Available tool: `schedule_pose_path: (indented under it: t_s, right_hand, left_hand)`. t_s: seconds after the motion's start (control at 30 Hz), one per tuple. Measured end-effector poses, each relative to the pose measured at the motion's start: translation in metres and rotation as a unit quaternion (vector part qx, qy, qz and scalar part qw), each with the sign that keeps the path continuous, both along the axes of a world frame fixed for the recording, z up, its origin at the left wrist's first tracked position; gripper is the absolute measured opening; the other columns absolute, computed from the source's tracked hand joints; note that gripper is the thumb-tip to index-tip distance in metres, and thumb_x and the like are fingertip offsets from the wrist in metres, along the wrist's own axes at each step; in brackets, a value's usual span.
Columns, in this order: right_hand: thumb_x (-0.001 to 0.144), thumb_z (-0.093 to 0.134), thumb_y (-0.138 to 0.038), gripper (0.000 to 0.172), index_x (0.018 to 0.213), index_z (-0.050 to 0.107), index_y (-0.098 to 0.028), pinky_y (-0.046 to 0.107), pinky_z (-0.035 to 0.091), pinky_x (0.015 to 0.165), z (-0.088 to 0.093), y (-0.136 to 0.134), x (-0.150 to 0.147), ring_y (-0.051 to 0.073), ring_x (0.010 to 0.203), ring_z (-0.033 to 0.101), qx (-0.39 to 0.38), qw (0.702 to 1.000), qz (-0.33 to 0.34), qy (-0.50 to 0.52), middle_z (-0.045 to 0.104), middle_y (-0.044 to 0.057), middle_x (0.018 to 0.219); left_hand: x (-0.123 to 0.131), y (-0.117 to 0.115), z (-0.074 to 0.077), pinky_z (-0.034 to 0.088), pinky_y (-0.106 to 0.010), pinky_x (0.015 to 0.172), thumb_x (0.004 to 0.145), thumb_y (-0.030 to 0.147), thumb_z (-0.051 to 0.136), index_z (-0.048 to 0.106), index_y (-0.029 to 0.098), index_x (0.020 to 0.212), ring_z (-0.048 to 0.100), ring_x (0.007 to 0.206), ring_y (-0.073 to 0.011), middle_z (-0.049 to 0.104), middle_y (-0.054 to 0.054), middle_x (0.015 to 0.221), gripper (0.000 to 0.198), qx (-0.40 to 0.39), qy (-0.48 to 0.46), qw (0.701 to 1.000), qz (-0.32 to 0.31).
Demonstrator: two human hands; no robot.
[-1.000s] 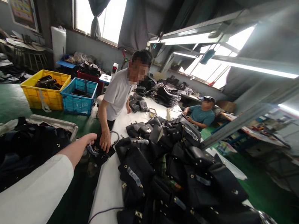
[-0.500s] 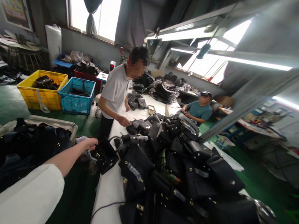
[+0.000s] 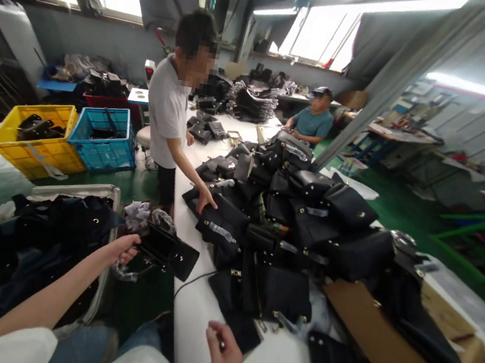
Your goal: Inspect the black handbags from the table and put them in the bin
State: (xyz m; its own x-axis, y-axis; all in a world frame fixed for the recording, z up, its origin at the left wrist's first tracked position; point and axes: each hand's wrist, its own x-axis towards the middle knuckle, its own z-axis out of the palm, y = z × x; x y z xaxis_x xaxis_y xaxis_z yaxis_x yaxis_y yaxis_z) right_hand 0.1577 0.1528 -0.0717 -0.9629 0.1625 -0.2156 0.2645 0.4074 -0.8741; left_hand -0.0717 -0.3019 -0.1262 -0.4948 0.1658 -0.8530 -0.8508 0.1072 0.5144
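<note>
My left hand (image 3: 122, 249) grips a black handbag (image 3: 168, 250) by its end, holding it in the air beside the white table (image 3: 201, 317). White paper stuffing (image 3: 140, 214) pokes out of the bag's top. At the table's near edge my right hand (image 3: 225, 361) hovers with its fingers loosely apart, next to a flat black piece (image 3: 240, 332). It holds nothing. A large heap of black handbags (image 3: 290, 227) covers the table beyond it.
A person in a white shirt (image 3: 168, 108) stands at the table's left side, one hand on a bag. Another person (image 3: 312, 121) sits at the far end. A bin of black bags (image 3: 27, 245) is at my left; yellow (image 3: 33, 137) and blue (image 3: 103, 139) crates stand behind.
The standing person let go of the bag and reached to the heap. My left hand drew the bag back toward me. My right hand came into view as my head tilted down.
</note>
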Motion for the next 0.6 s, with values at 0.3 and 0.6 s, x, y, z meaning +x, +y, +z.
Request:
schedule_pose_path:
  t_s: [0.3,0.6]
  right_hand:
    - [0.085,0.066,-0.022,0.047,0.132,0.07,-0.029,0.045,0.062,0.103,-0.018,-0.055,-0.045,0.026,0.115,0.072,-0.014,0.996,0.084,0.025,0.066,0.008,0.141]
    - [0.08,0.071,-0.027,0.06,0.14,0.066,-0.027,0.045,0.064,0.103,-0.084,-0.046,0.008,0.029,0.126,0.072,-0.081,0.995,0.01,-0.063,0.073,0.009,0.139]
  left_hand:
    - [0.084,0.042,-0.037,0.013,-0.024,0.038,0.093,0.053,0.048,0.029,0.029,0.073,0.011,0.043,-0.0099,0.026,0.007,0.055,0.036,0.018,-0.09,0.994,-0.06]
    - [0.103,0.083,-0.063,0.011,-0.023,0.041,0.095,0.045,0.042,0.031,0.028,0.075,0.012,0.045,-0.0097,0.023,0.008,0.058,0.029,0.011,-0.104,0.987,-0.118]
